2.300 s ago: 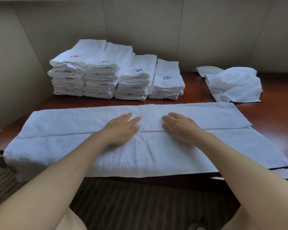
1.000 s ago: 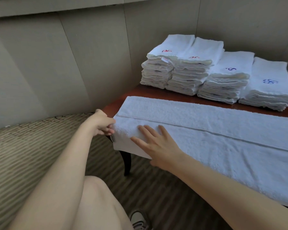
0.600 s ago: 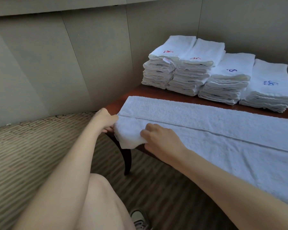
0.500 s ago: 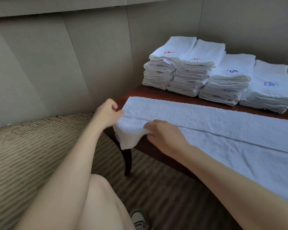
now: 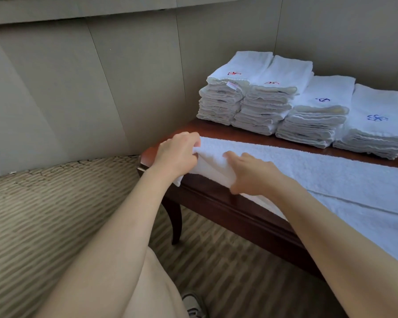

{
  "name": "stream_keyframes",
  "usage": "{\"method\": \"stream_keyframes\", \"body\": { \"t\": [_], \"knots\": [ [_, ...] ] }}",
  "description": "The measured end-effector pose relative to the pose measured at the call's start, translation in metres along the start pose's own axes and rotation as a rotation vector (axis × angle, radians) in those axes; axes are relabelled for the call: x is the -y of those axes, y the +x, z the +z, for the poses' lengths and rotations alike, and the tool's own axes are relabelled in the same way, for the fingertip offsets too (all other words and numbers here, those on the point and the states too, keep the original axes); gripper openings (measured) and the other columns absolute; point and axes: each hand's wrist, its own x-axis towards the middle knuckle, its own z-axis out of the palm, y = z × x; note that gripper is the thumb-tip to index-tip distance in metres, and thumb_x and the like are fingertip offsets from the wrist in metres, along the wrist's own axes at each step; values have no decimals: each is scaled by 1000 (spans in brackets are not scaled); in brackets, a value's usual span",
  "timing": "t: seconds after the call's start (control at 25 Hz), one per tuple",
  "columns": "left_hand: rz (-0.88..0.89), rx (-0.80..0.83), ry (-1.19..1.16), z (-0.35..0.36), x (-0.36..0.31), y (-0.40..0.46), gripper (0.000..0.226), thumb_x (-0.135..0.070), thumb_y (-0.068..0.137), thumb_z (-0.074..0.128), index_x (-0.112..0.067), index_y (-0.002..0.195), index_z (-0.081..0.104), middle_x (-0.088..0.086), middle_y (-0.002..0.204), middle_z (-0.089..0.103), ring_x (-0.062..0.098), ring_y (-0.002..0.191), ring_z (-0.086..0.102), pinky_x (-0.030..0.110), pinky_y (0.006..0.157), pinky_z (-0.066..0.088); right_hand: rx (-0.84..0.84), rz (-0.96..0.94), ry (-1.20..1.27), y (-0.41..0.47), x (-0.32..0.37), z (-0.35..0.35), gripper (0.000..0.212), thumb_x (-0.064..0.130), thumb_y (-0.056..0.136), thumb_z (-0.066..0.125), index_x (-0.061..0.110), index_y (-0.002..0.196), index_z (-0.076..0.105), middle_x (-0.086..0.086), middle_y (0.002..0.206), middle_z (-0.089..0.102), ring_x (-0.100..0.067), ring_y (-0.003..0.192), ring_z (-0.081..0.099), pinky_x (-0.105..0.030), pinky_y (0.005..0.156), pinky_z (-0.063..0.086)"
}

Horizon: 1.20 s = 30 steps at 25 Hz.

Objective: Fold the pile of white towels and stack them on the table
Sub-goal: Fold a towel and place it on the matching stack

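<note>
A long white towel (image 5: 319, 171), folded lengthwise, lies across the dark wooden table (image 5: 228, 210). My left hand (image 5: 178, 154) grips its left end at the far corner. My right hand (image 5: 251, 174) holds the near part of that same end, fingers on top and thumb under the cloth. The end is raised off the table edge and bunched between both hands. Several stacks of folded white towels (image 5: 292, 104) with red and blue embroidery stand at the back of the table.
Beige wall panels (image 5: 101, 76) close in the table's left and back sides. A table leg (image 5: 176, 219) stands on striped carpet (image 5: 55, 214) below. My knee and a shoe (image 5: 194, 305) show at the bottom.
The view swung to the towel's left end. Both hands left the towel's middle, took hold of that end and lifted its hanging part up onto the table and slightly rightward.
</note>
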Motion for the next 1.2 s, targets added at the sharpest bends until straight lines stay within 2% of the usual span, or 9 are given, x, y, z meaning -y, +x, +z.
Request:
{"method": "stream_keyframes", "body": {
  "t": [0.12,0.24,0.4,0.48,0.68,0.84,1.0,1.12,1.2],
  "knots": [
    [-60,-92,20,-5,11,5,21,-10,86,43,-19,97,60,3,98,62,31,90,57,33,70,39,-27,114,38,-2,-21,-20,46,15,83,61,15,122,37,-5,106,49,-25,86,52,-32,65,36],
    [-157,-110,-44,-5,24,25,25,-13,86,44,-22,97,64,2,97,64,31,93,57,34,72,41,-236,205,13,6,-37,-28,30,10,86,55,12,113,42,-5,98,53,-28,84,51,-30,59,31],
    [-213,-35,-201,13,43,59,28,-4,81,47,-25,80,64,1,93,67,30,92,59,37,74,48,-431,290,-28,37,-59,-28,27,-2,87,51,12,111,54,-10,103,58,-33,94,55,-33,67,32],
    [-236,17,-318,26,54,72,26,-6,81,55,-30,72,60,-2,89,67,23,89,60,37,77,50,-489,302,14,55,-70,-27,23,2,89,52,13,108,60,-12,109,59,-34,101,55,-34,69,32],
    [-307,70,-544,46,72,93,12,-19,85,65,-22,95,60,-2,97,59,18,88,55,26,70,43,-510,274,122,83,-84,-9,17,14,93,52,14,105,64,-11,107,60,-35,98,55,-35,71,36],
    [-383,38,-373,67,83,98,37,-34,89,61,-14,120,54,2,119,57,22,102,54,36,90,44,-400,285,131,94,-91,11,19,25,94,53,11,97,65,-10,100,63,-33,91,55,-32,67,34],
    [-409,58,-1,77,81,93,38,-42,95,48,-15,121,49,5,119,59,27,110,53,39,94,31,-387,292,149,96,-92,17,17,28,90,58,14,94,65,-7,99,62,-31,93,54,-31,69,33],
    [-352,50,296,65,58,94,32,-31,95,50,-12,121,44,16,124,50,34,115,47,42,95,33,-348,278,181,89,-94,13,19,20,87,58,19,105,65,-5,111,61,-29,103,53,-32,72,34],
    [-193,56,331,55,20,97,32,-21,93,51,-14,124,45,16,125,47,35,115,46,42,94,35,-272,282,171,79,-95,7,31,16,87,55,21,118,59,-3,122,57,-28,112,51,-32,75,35]
  ]
}}
